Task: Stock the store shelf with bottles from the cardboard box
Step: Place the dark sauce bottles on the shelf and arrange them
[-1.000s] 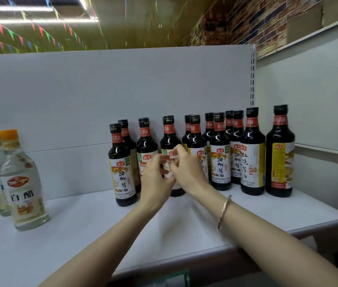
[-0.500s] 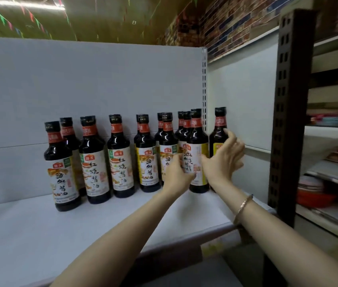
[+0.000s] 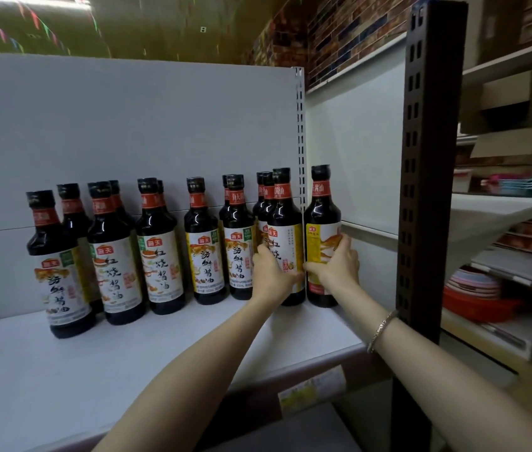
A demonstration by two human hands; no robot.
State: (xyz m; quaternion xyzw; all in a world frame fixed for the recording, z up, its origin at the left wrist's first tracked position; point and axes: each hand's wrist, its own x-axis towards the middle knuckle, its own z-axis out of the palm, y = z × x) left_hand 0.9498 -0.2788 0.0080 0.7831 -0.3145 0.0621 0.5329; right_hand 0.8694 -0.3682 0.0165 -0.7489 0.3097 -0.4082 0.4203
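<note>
The white shelf [image 3: 160, 363] carries a row of dark sauce bottles [image 3: 166, 256] standing upright along the back panel [image 3: 127, 125], in places two deep. The row runs from the left-hand bottle [image 3: 59, 272], which stands furthest forward, to the right end of the shelf. The front half of the shelf surface is bare from the bottles to the front edge, and this strip widens toward the left.

The left hand [image 3: 271, 275] grips the label area of the bottle with the yellow-edged label [image 3: 286, 236], fingers curled round its left side. The right hand [image 3: 336, 265] grips the rightmost bottle [image 3: 321, 223], thumb on the front of the yellow label and fingers wrapped round its right side. These two bottles stand just beside each other, both upright with bases on the shelf. A bracelet [image 3: 380, 331] sits on the right wrist.

To the right, the rightmost bottle stands close to the white side panel [image 3: 356, 158]; little room remains between them. A slotted white upright [image 3: 300, 125] marks the back corner behind the two gripped bottles. A dark perforated post [image 3: 431, 158] stands at the front right corner, just beside the right forearm, and bounds sideways movement there. A price label [image 3: 310, 389] is fixed to the shelf's front edge. Beyond the post, adjoining shelves hold cardboard boxes [image 3: 503, 102] and stacked red bowls [image 3: 473, 298], blurred. The cardboard box named in the task cannot be identified.
</note>
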